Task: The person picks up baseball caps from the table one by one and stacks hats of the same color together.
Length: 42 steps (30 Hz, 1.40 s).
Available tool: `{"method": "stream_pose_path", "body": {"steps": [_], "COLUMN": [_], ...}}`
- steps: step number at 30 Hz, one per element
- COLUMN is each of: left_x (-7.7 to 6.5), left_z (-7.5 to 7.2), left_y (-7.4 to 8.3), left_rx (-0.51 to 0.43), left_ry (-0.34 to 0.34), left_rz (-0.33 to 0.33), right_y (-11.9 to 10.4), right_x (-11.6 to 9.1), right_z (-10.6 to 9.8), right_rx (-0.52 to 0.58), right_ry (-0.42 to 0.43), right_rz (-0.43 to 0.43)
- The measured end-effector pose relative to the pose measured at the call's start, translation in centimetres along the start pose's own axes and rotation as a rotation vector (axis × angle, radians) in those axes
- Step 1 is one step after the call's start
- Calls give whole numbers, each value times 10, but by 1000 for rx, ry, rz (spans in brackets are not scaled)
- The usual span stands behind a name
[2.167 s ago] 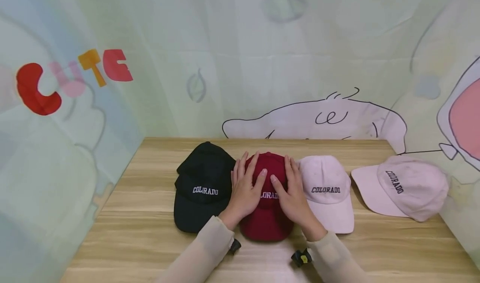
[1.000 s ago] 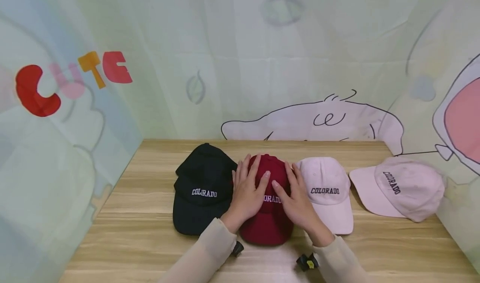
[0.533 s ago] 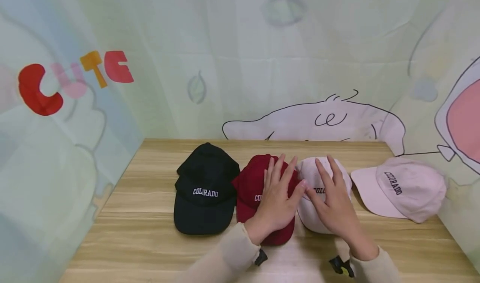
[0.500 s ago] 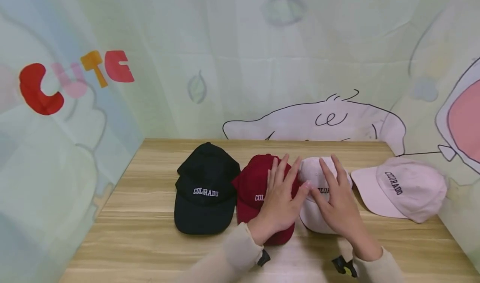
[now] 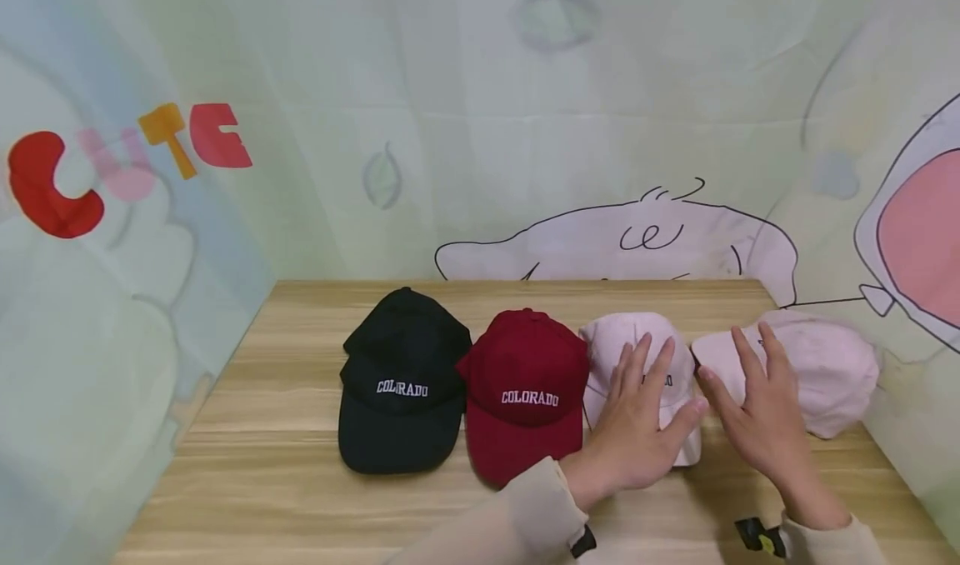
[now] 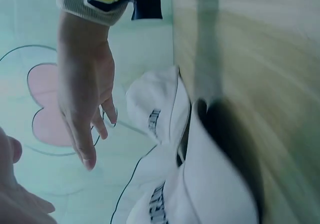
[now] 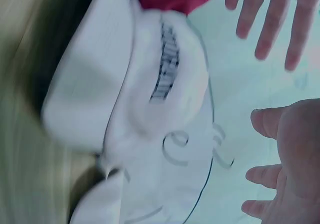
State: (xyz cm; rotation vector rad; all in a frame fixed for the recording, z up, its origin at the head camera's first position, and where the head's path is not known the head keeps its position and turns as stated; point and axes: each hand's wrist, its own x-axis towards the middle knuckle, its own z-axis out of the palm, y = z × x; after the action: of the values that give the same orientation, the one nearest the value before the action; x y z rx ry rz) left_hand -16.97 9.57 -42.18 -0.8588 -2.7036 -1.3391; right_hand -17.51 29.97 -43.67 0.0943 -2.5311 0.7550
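My left hand (image 5: 637, 419) hovers over the front of a pale pink baseball cap (image 5: 630, 332), hiding part of its COLORADO lettering. To the right, my right hand (image 5: 768, 419) is spread over the brim side of another pale pink cap (image 5: 840, 365), which lies turned sideways. In the left wrist view a gap shows between the right hand (image 6: 85, 83) and the caps. Fingers of both hands are extended and hold nothing. A maroon cap (image 5: 528, 365) and a black cap (image 5: 405, 348) sit to the left, brims toward me.
The caps stand in a row on a wood-grain table (image 5: 247, 432). Behind and beside it hangs a printed curtain (image 5: 465, 115) with cartoon drawings. Small black devices, one of them a wrist camera (image 5: 759, 537), are strapped at the cuffs.
Both hands have left the maroon cap and travelled right, the left to the upright pink cap, the right to the sideways one. The maroon cap's lettering now shows fully.
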Motion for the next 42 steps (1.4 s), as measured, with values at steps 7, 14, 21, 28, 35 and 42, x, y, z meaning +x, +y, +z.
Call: {"method": "stream_pose_path", "body": {"steps": [7, 14, 21, 28, 35, 42], "left_x": [12, 31, 51, 64, 72, 78], "left_z": [21, 46, 67, 85, 92, 96], "left_y": [13, 21, 23, 19, 12, 11], "left_rx": [-113, -220, -347, -403, -440, -488], "left_ry": [-90, -129, -98, -47, -91, -108], "left_rz": [-81, -211, -358, -427, -452, -474], "right_y": [39, 70, 89, 99, 106, 114], "right_x": [1, 2, 6, 19, 34, 50], "right_z": [-16, -26, -33, -41, -45, -49], "right_rx": [-83, -168, -200, -227, -290, -307], "right_ry": [-56, -117, -106, -110, -193, -267], "right_rz": [74, 137, 157, 177, 232, 347]}}
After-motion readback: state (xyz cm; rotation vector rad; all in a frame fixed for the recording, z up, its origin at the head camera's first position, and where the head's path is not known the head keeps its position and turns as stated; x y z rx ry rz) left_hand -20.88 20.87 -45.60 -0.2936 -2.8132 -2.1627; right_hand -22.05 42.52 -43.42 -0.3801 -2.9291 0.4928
